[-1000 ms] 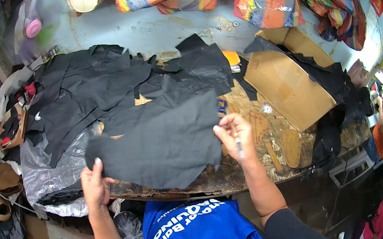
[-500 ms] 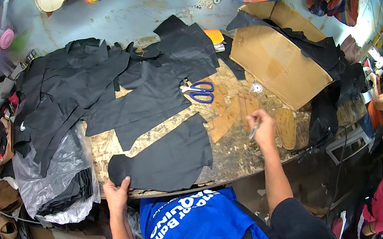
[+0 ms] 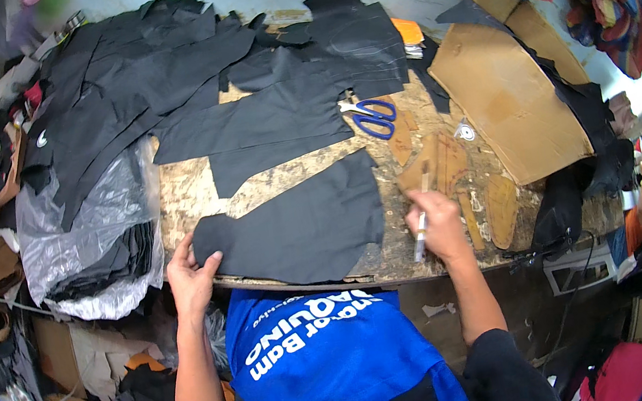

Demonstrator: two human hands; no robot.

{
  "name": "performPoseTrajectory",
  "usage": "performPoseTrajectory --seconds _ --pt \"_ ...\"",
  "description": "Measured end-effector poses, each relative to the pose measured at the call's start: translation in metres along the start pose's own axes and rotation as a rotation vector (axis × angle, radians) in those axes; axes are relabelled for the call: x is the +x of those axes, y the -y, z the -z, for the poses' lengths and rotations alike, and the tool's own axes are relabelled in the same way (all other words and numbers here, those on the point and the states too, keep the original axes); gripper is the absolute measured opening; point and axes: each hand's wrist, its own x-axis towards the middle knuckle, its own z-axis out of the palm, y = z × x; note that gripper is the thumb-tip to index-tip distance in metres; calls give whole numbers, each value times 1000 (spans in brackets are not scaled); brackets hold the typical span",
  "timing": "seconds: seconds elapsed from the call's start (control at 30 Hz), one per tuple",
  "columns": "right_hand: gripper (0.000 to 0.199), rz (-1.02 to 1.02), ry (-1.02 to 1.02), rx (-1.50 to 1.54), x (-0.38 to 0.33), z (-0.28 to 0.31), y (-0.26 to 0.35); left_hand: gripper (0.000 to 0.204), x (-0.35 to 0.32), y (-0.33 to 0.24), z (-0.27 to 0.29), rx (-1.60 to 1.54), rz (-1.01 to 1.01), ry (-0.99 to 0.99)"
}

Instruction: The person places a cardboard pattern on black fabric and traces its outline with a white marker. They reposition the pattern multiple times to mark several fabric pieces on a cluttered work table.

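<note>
Along the near edge of the table [image 3: 188, 188], left of its middle, one black sheet piece [image 3: 300, 224] lies flat, its narrow end toward the left. One second ago it was held up between both hands; it is now down, and the right hand is clear of it. Judgement: the placing of the piece appears finished, leaving one hand free for other work.

Left hand [image 3: 190, 275]: at the narrow end, thumb on the black surface, fingers apart from the thumb by the piece's left border. Firm pressure cannot be confirmed.

Right hand [image 3: 443, 226]: beyond the piece's right end, over the table near its front edge, fingers closed on a pen [image 3: 422, 237]. Since half a second ago it has come beside the brown templates [image 3: 446, 157]; whether it also grips one cannot be told.

Toward the far edge, behind the piece's right end, blue-handled scissors [image 3: 375, 120] lie unheld. Near the right end of the table stands a cardboard box [image 3: 500, 101], apart from both hands.
</note>
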Motion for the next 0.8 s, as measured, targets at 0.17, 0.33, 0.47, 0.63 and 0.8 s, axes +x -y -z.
performPoseTrajectory --seconds 0.17,0.33,0.47,0.63,0.8 --pt "26 -125 -755 217 9 32 17 61 -5 0 -21 -54 -52 11" --pt "24 -294 -687 1010 5 15 51 50 -25 -14 -33 387 -535 -354" --pt "24 -482 -379 1410 -16 -39 86 35 -60 -27 -47 363 -861 75" --pt "28 -584 -126 1259 -31 -75 108 59 -61 -29 -64 789 -647 638" --pt "23 -314 101 612 -32 -59 109 56 -58 -23 -61 876 -565 680"
